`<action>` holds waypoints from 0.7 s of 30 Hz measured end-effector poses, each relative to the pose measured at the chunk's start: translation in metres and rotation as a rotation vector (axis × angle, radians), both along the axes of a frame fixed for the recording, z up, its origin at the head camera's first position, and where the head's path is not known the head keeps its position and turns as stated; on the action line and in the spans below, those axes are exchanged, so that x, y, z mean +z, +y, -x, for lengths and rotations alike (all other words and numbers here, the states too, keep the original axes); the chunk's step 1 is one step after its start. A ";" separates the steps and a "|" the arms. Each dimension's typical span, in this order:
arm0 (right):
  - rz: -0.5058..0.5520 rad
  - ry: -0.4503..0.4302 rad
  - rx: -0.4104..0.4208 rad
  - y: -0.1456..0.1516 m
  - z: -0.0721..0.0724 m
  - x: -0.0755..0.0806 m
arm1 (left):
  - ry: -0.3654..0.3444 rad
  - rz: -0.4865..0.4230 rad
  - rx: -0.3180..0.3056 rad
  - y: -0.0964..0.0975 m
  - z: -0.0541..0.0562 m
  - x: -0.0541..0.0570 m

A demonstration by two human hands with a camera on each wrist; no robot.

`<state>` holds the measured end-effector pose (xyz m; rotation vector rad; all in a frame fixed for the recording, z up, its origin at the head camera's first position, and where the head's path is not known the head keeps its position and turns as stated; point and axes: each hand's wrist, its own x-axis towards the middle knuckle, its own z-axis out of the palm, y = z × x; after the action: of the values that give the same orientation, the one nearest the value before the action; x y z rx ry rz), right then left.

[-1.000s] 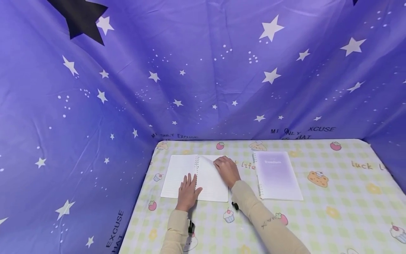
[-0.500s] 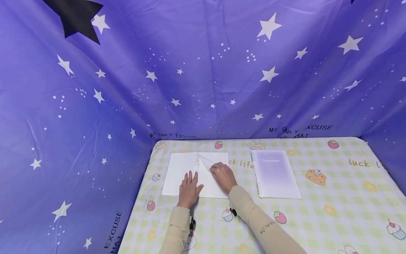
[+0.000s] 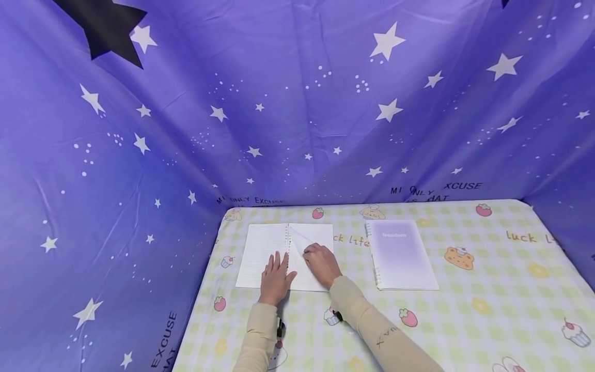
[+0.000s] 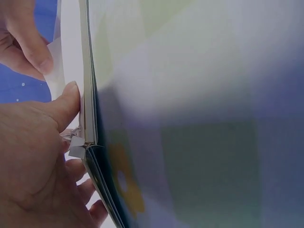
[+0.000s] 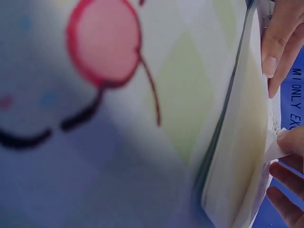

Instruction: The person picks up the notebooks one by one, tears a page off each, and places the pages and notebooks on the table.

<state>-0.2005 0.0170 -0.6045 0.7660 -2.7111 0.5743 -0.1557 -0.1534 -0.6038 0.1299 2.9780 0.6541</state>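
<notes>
A spiral notebook [image 3: 260, 248] lies spread on the table, its white lined pages facing up and its coil running down the middle. My left hand [image 3: 275, 279] rests on it beside the coil, fingers straight, thumb spread onto the right side. With thumb and fingers, my right hand [image 3: 323, 264] pinches a page [image 3: 299, 242] that is folded diagonally and lifted over the right half. In the right wrist view the pinched paper [image 5: 275, 151] shows between thumb and fingers. The left wrist view shows the left thumb [image 4: 70, 102] on the page, close to the right hand [image 4: 23, 40].
A closed spiral notebook [image 3: 404, 258] with a purple cover marked "freedom" lies to the right. The table wears a checked cloth [image 3: 502, 289] printed with cupcakes, strawberries and bears. A blue-purple curtain [image 3: 288, 124] with stars hangs behind and at the sides.
My right hand has drawn the page's corner toward me and to the left, so the fold has come further across. The left hand has stayed in place on the notebook.
</notes>
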 end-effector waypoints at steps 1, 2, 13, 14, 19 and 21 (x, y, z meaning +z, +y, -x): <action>0.001 0.001 0.000 0.000 -0.001 -0.001 | 0.000 0.003 -0.002 0.000 0.000 0.000; -0.002 -0.001 0.000 0.000 -0.001 -0.002 | 0.003 -0.005 -0.003 0.000 0.000 -0.001; 0.042 -0.002 -0.004 0.002 -0.014 -0.001 | -0.009 -0.029 0.005 -0.001 -0.001 0.002; 0.051 -0.001 -0.007 0.002 -0.015 -0.001 | -0.008 -0.030 0.005 -0.001 -0.001 0.002; 0.097 -0.012 0.002 0.000 -0.020 0.003 | 0.001 -0.025 -0.006 -0.001 -0.001 0.001; 0.082 -0.027 0.027 0.000 -0.023 0.004 | 0.007 -0.018 -0.007 -0.001 -0.002 0.000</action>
<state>-0.1773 0.0168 -0.6007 0.7801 -2.6867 0.7023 -0.1535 -0.1543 -0.6034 0.1442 2.9775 0.6805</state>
